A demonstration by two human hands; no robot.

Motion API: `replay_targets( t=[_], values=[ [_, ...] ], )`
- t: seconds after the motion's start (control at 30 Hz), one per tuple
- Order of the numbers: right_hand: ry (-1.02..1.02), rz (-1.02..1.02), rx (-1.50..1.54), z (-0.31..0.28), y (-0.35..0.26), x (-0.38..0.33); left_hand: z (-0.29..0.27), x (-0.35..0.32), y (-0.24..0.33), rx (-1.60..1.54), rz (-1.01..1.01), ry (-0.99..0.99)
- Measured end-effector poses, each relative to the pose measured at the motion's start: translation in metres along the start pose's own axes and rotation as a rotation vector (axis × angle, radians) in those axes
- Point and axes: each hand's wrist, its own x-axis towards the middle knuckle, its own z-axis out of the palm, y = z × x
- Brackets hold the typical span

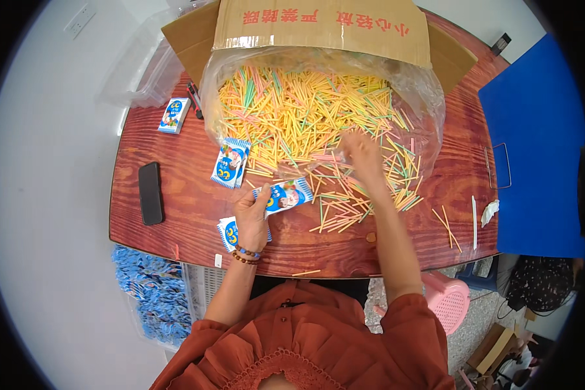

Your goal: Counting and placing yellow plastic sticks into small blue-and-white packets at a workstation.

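Observation:
My left hand [251, 214] is closed on a blue-and-white packet [286, 195], pinching its left end between thumb and fingers. Over the heap of thin yellow, pink and green sticks [299, 110], my right hand [363, 156] is curled with its fingers down among them. What it grips, if anything, is too small to make out. The sticks spill from a clear plastic bag [429, 110] in a cardboard box [325, 26] onto the table. Two overlapping packets [231, 162] lie beyond my left hand, and more packets [228, 233] lie partly hidden beneath it.
On the wooden table [195, 149] at left are a black phone [151, 193], a small packet stack [173, 116] and a red-black cutter [194, 101]. A bin of blue packets [153, 292] stands lower left. Rightward are a blue board [533, 149], loose sticks [448, 227] and a pink stool [446, 302].

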Motion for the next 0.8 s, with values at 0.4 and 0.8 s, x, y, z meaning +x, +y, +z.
replay_targets(
  t=[0.4, 0.8],
  values=[
    [-0.052, -0.26, -1.107, -0.03, 0.01, 0.127, -0.004, -0.002, 0.0, -0.07, -0.045, 0.01],
    [-0.101, -0.071, -0.518, -0.063, 0.037, 0.123, 0.005, -0.008, 0.009, -0.134, -0.11, -0.027]
  ],
)
